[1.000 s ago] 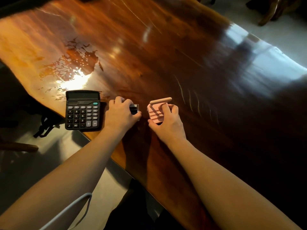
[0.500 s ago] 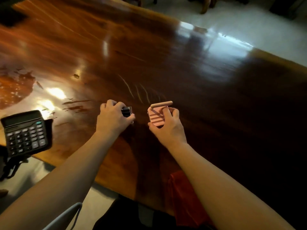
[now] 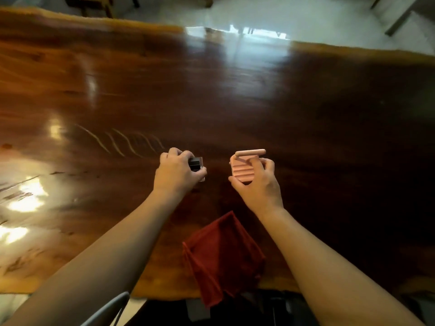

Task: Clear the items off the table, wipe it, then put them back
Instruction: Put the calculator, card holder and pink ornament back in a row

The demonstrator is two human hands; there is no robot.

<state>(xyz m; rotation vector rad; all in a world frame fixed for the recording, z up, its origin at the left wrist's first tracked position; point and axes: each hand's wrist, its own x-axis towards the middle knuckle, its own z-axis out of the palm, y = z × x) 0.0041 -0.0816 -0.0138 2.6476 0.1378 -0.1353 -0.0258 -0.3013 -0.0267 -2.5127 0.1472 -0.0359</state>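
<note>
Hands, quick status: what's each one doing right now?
Left hand: closed around a small black object, held over the table.
Right hand: closed on a pink ridged stand.

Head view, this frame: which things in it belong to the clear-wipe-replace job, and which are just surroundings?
Part of the job:
- glossy brown wooden table
- small black and clear boxy item in the left hand
- pink ridged stand with a rod on top in the right hand
- folded red cloth at the near edge

Just there:
- pale tiled floor
- grey chair back, bottom left
</note>
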